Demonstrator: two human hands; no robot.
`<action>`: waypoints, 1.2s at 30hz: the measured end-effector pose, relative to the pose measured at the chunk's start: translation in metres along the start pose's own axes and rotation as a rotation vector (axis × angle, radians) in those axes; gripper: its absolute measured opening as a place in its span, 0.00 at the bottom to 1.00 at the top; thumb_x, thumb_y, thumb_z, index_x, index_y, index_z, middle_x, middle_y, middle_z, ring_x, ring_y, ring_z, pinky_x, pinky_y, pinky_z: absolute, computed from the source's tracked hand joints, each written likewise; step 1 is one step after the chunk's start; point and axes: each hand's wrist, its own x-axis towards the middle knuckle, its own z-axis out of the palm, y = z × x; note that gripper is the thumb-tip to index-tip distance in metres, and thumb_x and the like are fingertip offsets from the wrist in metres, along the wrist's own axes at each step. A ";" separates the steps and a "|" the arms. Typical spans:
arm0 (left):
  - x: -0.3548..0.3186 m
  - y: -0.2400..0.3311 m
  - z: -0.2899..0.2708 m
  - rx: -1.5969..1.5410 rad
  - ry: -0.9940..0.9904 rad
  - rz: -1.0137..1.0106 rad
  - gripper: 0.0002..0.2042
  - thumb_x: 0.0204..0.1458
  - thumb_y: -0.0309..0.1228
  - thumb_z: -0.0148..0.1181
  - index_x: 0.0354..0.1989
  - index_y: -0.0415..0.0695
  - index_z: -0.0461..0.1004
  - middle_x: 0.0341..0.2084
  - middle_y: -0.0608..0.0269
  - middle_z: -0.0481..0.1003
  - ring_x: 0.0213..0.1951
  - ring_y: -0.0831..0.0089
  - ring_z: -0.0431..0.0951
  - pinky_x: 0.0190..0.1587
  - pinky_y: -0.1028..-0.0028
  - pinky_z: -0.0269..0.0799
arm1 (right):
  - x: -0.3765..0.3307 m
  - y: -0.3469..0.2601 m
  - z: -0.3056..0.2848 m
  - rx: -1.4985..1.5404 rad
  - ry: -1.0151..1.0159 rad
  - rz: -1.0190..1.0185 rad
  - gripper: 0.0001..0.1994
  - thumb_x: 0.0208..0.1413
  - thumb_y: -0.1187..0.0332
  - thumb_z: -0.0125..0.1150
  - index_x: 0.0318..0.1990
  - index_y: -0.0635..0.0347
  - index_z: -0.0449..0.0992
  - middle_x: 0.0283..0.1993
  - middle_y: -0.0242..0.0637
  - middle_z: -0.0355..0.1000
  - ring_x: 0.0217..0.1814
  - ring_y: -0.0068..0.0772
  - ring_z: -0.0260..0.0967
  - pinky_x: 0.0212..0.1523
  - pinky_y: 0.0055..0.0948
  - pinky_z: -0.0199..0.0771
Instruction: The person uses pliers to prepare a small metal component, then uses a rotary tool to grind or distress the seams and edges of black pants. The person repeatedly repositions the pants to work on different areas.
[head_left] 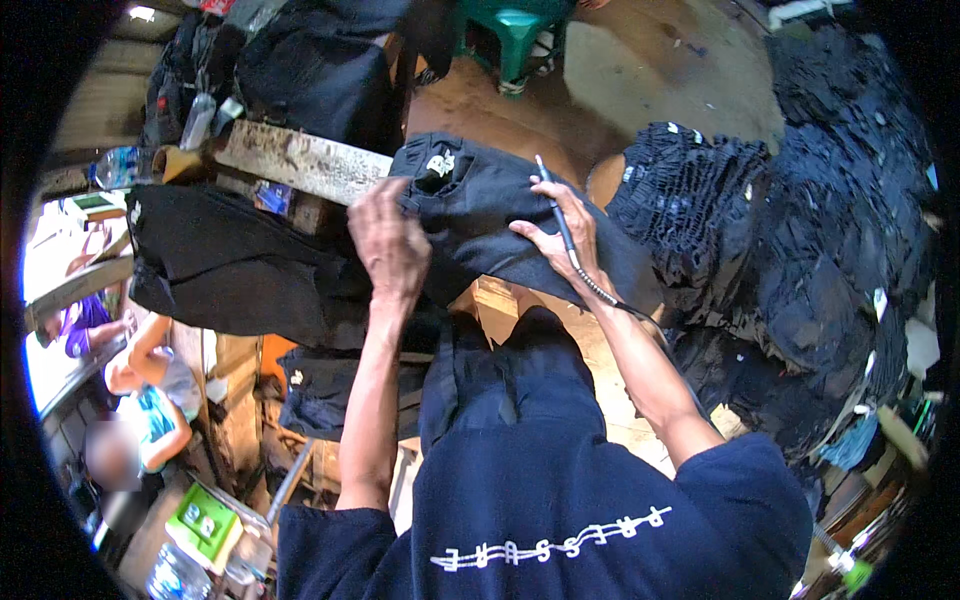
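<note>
A black garment [480,215] with a small white tag lies over a worn wooden plank [300,160]. My left hand [388,240] grips the garment's edge near the plank. My right hand [560,235] presses on the same garment while holding a thin black pen-like tool [557,215] whose cord runs down along my forearm. More of the black cloth hangs down toward my chest.
Tall stacks of folded black garments [800,220] fill the right side. Another black garment [220,260] drapes at left. A green plastic stool [515,35] stands at top. A person [150,400] sits at lower left near a plastic bottle [118,165].
</note>
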 end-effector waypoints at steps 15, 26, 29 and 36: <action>0.063 0.018 0.016 -0.485 -0.791 -0.185 0.24 0.54 0.39 0.78 0.49 0.33 0.78 0.43 0.42 0.85 0.48 0.48 0.86 0.54 0.57 0.79 | -0.010 0.033 -0.007 0.401 0.116 0.035 0.18 0.81 0.59 0.47 0.55 0.66 0.78 0.56 0.56 0.82 0.66 0.54 0.78 0.76 0.55 0.65; 0.043 0.001 0.020 -0.627 -0.441 -0.277 0.34 0.52 0.23 0.76 0.66 0.43 0.64 0.41 0.49 0.85 0.49 0.53 0.86 0.57 0.58 0.79 | 0.003 0.011 0.000 0.344 0.079 -0.002 0.22 0.76 0.60 0.56 0.67 0.69 0.67 0.55 0.55 0.82 0.61 0.51 0.81 0.71 0.48 0.72; 0.035 -0.006 0.028 -0.659 -0.397 -0.289 0.35 0.51 0.20 0.76 0.66 0.43 0.63 0.40 0.50 0.85 0.47 0.55 0.87 0.56 0.61 0.80 | 0.020 -0.003 0.008 0.170 -0.057 -0.221 0.24 0.71 0.60 0.64 0.62 0.71 0.70 0.56 0.62 0.81 0.61 0.52 0.82 0.65 0.45 0.80; 0.031 -0.012 0.033 -0.727 -0.376 -0.300 0.40 0.48 0.17 0.77 0.68 0.43 0.59 0.40 0.59 0.80 0.47 0.72 0.81 0.59 0.68 0.73 | 0.061 -0.004 0.054 0.204 -0.120 -0.628 0.14 0.54 0.76 0.69 0.47 0.74 0.82 0.44 0.64 0.85 0.49 0.57 0.88 0.54 0.47 0.88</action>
